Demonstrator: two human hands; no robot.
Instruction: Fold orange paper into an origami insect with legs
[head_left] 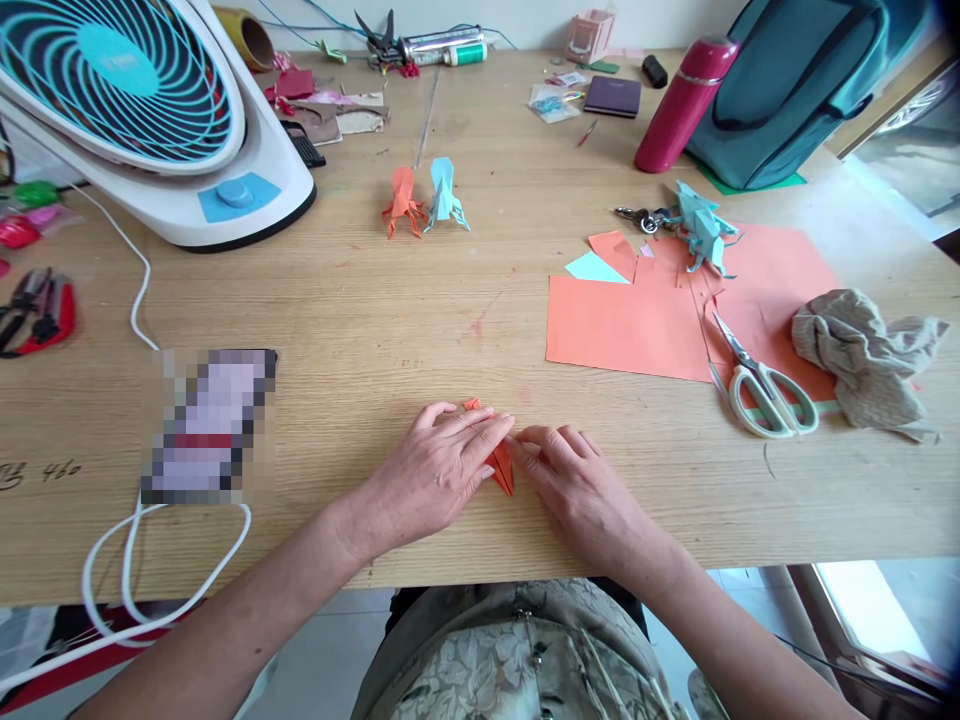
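Observation:
A small orange piece of folded paper (502, 472) lies on the table in front of me, its pointed end towards me and its upper part mostly covered by fingers. My left hand (442, 462) rests over it, fingers together and reaching across the paper, thumb along its lower left side, holding it down. From the right, my right hand (574, 480) has its fingers curled, with thumb and forefinger closed at the paper's right edge beside the left fingertips. The exact grip is partly hidden.
Orange paper sheets (622, 325), scissors (765, 385) and a crumpled cloth (862, 350) lie to the right. Orange (403, 195) and light-blue (444, 190) paper figures stand ahead; another blue folded figure (703, 228) sits farther right. A phone (214, 425) and a fan (247, 185) are left.

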